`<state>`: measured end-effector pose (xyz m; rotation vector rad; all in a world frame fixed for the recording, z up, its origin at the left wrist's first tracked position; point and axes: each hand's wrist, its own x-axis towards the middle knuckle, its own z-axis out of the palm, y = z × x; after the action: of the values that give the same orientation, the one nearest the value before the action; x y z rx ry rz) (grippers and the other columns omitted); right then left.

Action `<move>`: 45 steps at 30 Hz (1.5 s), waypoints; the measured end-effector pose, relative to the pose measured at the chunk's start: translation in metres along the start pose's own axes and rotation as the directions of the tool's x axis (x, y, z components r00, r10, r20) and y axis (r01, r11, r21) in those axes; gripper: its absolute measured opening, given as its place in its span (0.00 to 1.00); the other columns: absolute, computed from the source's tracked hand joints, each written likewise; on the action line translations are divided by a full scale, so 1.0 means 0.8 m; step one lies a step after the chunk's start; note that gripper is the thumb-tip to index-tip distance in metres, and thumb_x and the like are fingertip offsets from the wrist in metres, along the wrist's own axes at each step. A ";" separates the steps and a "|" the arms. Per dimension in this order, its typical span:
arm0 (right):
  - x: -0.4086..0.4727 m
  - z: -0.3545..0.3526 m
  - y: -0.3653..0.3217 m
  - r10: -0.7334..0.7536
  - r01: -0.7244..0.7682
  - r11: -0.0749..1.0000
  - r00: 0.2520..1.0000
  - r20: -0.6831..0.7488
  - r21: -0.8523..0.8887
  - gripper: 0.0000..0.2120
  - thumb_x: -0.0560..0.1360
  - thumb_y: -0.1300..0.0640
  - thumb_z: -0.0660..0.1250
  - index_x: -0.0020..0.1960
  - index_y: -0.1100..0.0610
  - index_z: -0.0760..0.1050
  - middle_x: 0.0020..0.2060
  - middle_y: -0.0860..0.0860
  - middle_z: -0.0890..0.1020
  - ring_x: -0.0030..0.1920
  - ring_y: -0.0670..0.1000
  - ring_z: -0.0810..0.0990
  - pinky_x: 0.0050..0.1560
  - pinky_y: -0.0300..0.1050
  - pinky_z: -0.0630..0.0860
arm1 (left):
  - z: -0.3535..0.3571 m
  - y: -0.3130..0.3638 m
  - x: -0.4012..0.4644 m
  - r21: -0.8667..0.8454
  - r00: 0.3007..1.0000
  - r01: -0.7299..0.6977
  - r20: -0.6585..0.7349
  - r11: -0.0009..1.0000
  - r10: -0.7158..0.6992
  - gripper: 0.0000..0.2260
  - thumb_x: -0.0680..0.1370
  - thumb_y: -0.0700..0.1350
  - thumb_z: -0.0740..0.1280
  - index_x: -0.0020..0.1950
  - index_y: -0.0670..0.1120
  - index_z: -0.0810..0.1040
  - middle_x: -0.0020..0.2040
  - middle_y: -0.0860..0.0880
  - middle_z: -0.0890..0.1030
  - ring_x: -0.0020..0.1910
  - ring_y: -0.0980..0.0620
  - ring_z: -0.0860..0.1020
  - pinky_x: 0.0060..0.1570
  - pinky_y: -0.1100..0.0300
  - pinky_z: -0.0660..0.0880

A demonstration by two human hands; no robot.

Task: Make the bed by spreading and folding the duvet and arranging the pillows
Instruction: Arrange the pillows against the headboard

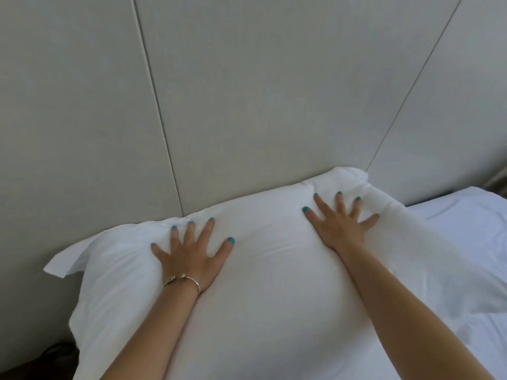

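White pillow [263,270]; teal nails [231,240]; grey-beige headboard [247,91]; gold bracelet [189,279].

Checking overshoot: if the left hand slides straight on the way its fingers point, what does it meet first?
Likely the padded headboard panel: the left hand lies flat on the pillow, fingers toward the pillow's far edge, which seems to rest against it. Depth unclear.

White bed with one pillow at its head

The bed [466,229] is covered in a white sheet, lightly creased on the right side where it lies bare. A plump white pillow [269,270] lies directly on it, set along the pale panelled headboard [247,105] and touching it along its far edge. The pillow's loose case flap sticks out at the left corner, past the bed's dark left edge.
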<state>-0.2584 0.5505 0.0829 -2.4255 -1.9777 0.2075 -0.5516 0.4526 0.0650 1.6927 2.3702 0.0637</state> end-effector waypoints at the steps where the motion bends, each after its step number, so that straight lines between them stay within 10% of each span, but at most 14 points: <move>1: 0.005 0.012 0.002 0.003 -0.003 1.000 1.000 -0.010 -0.003 0.34 0.68 0.22 0.36 0.73 0.28 0.43 0.78 0.44 0.44 0.77 0.60 0.37 0.65 0.77 0.35 | 0.009 0.002 0.003 0.013 1.000 0.002 -0.002 1.000 -0.002 0.34 0.69 0.76 0.38 0.74 0.69 0.42 0.79 0.57 0.47 0.77 0.46 0.44 0.68 0.31 0.42; 6: 0.022 0.032 0.011 0.013 -0.013 1.000 1.000 0.012 0.002 0.31 0.70 0.23 0.37 0.72 0.26 0.44 0.78 0.44 0.44 0.77 0.58 0.37 0.65 0.75 0.34 | 0.025 0.012 0.009 0.008 1.000 -0.006 -0.008 1.000 0.007 0.35 0.69 0.76 0.38 0.75 0.68 0.42 0.79 0.56 0.46 0.77 0.44 0.42 0.67 0.30 0.39; 12: -0.010 -0.016 0.022 -0.026 0.085 0.943 0.982 -0.185 0.323 0.20 0.78 0.37 0.57 0.68 0.36 0.69 0.76 0.42 0.62 0.78 0.47 0.48 0.71 0.66 0.32 | -0.027 0.006 0.007 -0.016 0.983 -0.027 0.182 0.999 0.030 0.31 0.72 0.74 0.41 0.74 0.68 0.46 0.79 0.54 0.49 0.77 0.42 0.46 0.67 0.29 0.41; 17: -0.065 -0.067 0.024 -0.062 0.077 0.990 0.991 -0.121 0.118 0.24 0.81 0.38 0.46 0.76 0.37 0.54 0.78 0.42 0.53 0.78 0.49 0.46 0.74 0.63 0.40 | -0.112 0.071 -0.021 -0.042 0.983 -0.026 0.179 0.999 0.033 0.26 0.79 0.59 0.47 0.77 0.54 0.58 0.76 0.44 0.58 0.76 0.37 0.49 0.69 0.30 0.43; 21: -0.103 -0.083 0.041 -0.017 0.024 0.991 0.998 -0.059 0.130 0.26 0.78 0.32 0.44 0.75 0.32 0.46 0.78 0.42 0.46 0.78 0.53 0.41 0.72 0.67 0.39 | -0.104 0.153 -0.086 -0.123 0.928 -0.333 0.135 0.935 0.348 0.31 0.73 0.73 0.43 0.75 0.67 0.48 0.79 0.48 0.47 0.76 0.38 0.38 0.63 0.26 0.36; 31: -0.070 -0.022 0.080 0.044 -0.054 0.988 0.996 0.071 0.146 0.26 0.78 0.32 0.42 0.74 0.30 0.40 0.78 0.43 0.39 0.78 0.52 0.37 0.71 0.69 0.38 | 0.001 0.183 -0.053 0.080 0.944 -0.329 0.036 0.941 0.327 0.36 0.68 0.77 0.39 0.74 0.68 0.37 0.79 0.47 0.38 0.74 0.33 0.35 0.59 0.23 0.35; 37: -0.081 -0.037 0.111 -0.024 0.048 0.993 0.975 -0.219 0.109 0.24 0.80 0.37 0.42 0.76 0.33 0.43 0.78 0.41 0.44 0.78 0.48 0.43 0.76 0.58 0.42 | 0.011 0.189 -0.047 0.125 0.913 -0.387 -0.088 0.914 0.399 0.36 0.70 0.75 0.38 0.76 0.64 0.39 0.79 0.43 0.44 0.76 0.36 0.39 0.63 0.28 0.34; 45: -0.135 0.004 0.096 0.069 -0.032 0.978 0.982 -0.174 0.206 0.24 0.82 0.43 0.41 0.77 0.37 0.41 0.78 0.41 0.43 0.78 0.48 0.40 0.76 0.56 0.40 | 0.005 0.192 -0.040 0.124 0.883 -0.445 -0.107 0.887 0.457 0.35 0.72 0.74 0.40 0.77 0.63 0.43 0.79 0.46 0.47 0.77 0.42 0.43 0.69 0.35 0.38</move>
<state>-0.2051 0.4293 0.0840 -2.2806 -1.7304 0.1728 -0.3985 0.4732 0.0921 2.3259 2.0352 0.1463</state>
